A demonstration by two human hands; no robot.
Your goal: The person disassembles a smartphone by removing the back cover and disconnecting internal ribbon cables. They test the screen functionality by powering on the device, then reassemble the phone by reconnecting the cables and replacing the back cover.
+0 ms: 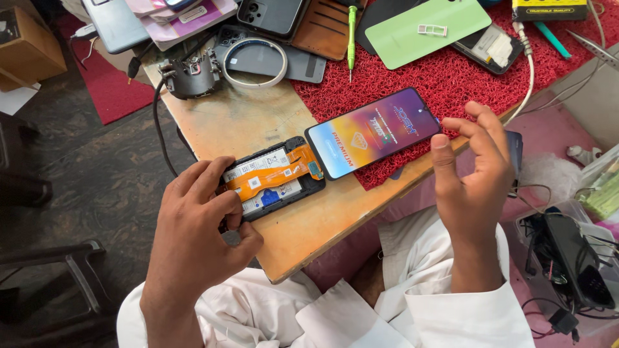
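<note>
Left hand [200,222] is down on the open phone body [274,179], fingers curled over its near end and gripping it against the wooden table [258,122]. The body lies back-open, so you can see the battery with white labels and an orange flex cable [274,174] running across it toward the screen [373,132]. The screen sits just beside the body, touching it at the end where the flex goes in, and it's lit up with a colourful orange-to-purple picture. Half of the screen rests on the red mat [451,77], the other half on bare wood.

Right hand [474,174] is up in the air off the table edge, near the far end of the screen but not touching it. Fingers are spread loosely and bent, thumb apart from the rest, nothing held in it as far as I can see.

Other stuff around: a green screwdriver [351,35] lying at the mat's edge, a light green back cover [422,29] with a little SIM tray [432,29] on top, a roll of tape [255,61] sitting on a grey phone, and a small dark metal gadget [190,76] with a black cable dropping off the table. More phones and covers are piled along the far edge. A white cable [530,71] runs down the right side of the mat. White sleeves and lap at the bottom of the view.
</note>
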